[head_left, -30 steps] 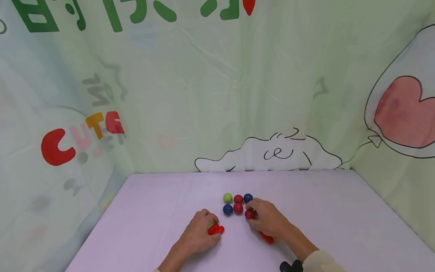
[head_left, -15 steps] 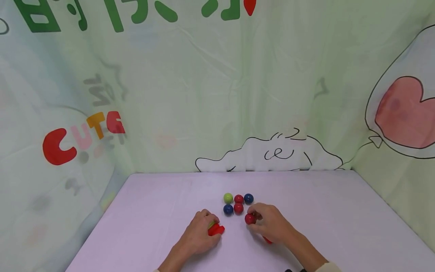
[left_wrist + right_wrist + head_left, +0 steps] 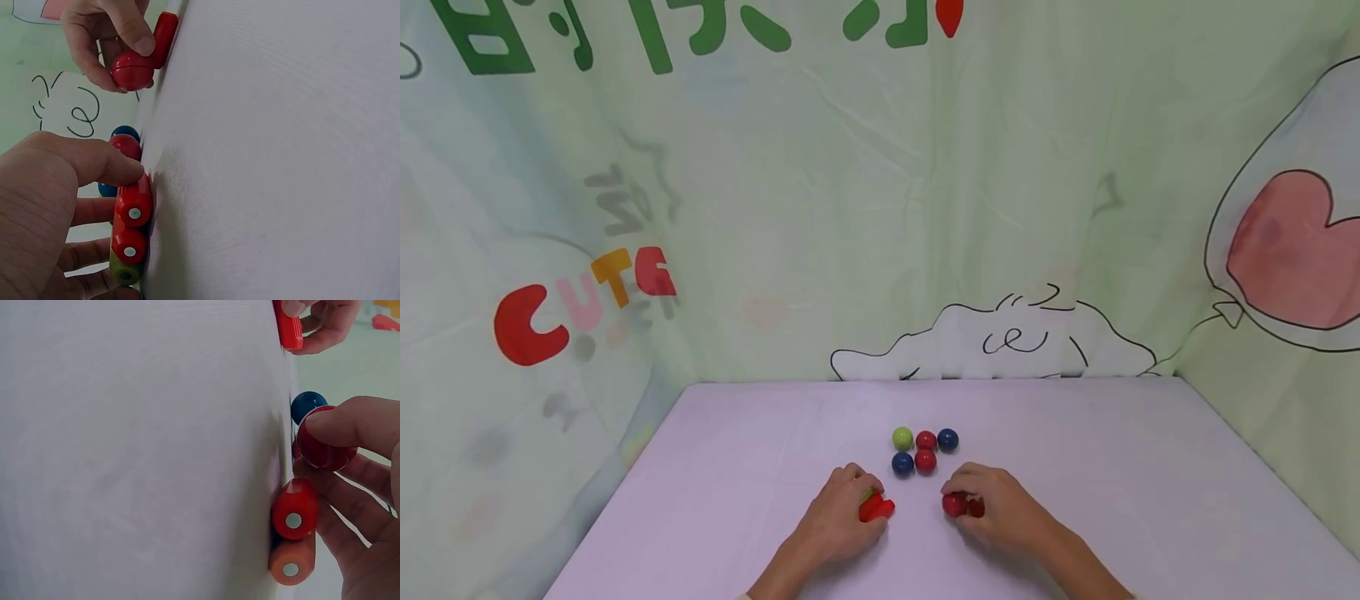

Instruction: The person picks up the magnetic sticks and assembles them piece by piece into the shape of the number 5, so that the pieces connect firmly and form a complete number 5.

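In the head view my right hand [image 3: 1003, 507] pinches a red ball [image 3: 954, 504] between thumb and fingers. Below that ball, in the right wrist view, lie a red magnetic stick [image 3: 295, 509] and an orange one [image 3: 292, 561], each with a silvery disc in its end; the fingers reach just beside them. My left hand [image 3: 841, 515] curls round a small row of magnetic sticks on the table. Two are red, one of them this red stick [image 3: 135, 206], and the outermost is a green stick [image 3: 126, 269]. Its thumb rests on the nearest red one.
Beyond the hands stand several balls close together: a green ball [image 3: 902, 438], two red ones such as this red ball [image 3: 926, 461], and two blue ones such as this blue ball [image 3: 948, 440]. The pale lilac table [image 3: 760, 442] backs onto a printed curtain [image 3: 850, 208].
My right hand has drawn the red ball away from the other balls, toward me, down beside the red stick near it. The left hand has stayed in place on its sticks.
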`<state>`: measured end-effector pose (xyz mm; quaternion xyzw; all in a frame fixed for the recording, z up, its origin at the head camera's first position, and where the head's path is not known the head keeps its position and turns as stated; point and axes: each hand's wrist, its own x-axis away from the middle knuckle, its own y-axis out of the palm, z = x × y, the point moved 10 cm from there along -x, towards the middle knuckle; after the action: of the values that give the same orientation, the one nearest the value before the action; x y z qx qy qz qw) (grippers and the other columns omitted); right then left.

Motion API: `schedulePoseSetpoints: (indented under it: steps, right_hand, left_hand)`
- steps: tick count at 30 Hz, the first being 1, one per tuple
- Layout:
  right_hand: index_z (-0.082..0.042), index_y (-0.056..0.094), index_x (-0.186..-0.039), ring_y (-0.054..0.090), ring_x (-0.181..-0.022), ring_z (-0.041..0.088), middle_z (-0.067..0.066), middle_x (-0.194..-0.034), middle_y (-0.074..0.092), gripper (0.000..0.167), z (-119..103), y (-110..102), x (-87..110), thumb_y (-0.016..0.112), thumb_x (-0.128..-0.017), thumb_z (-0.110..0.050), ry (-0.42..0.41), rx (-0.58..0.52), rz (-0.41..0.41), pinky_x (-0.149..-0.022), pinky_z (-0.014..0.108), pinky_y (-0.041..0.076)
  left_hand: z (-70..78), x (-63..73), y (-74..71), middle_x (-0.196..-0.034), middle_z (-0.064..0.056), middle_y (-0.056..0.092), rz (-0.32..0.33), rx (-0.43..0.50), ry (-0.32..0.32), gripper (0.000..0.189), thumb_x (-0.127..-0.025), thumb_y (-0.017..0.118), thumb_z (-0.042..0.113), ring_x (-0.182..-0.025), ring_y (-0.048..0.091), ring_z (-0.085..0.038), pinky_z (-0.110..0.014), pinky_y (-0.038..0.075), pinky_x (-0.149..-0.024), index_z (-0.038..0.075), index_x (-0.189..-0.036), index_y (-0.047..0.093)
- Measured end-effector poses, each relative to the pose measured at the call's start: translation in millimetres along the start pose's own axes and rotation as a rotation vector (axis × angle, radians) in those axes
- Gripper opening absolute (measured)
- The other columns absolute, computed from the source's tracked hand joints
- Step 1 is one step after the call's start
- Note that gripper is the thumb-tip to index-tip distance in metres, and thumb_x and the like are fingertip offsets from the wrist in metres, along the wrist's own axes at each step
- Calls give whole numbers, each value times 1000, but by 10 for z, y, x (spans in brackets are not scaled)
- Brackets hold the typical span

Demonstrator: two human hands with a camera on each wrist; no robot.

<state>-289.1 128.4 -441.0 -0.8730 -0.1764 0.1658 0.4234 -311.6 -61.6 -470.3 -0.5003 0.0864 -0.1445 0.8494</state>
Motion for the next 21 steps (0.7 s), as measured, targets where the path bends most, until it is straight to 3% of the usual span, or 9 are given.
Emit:
schedulePoseSetpoints:
  steps: [11, 21]
  right_hand:
    - [-16, 75, -110, 58, -95, 16, -9, -104, 66, 31, 40, 102, -20, 83, -80, -10, 19, -48, -69, -79, 35, 58]
    - [-20, 75, -112, 58, -94, 10, -13, -105, 68, 29, 37, 113, 20, 82, -84, -21, 6, -46, -59, -82, 33, 57]
  left_hand:
    - [26, -9, 26, -111, 4, 57, -5, -33, 34, 33, -81, 79, 34, -96, 47, -13, -30, 51, -74, 23, -111, 70]
    - [24, -10, 26, -112, 4, 57, 10, -40, 55, 30, -83, 76, 37, -96, 47, -12, -30, 51, -74, 25, -110, 71]
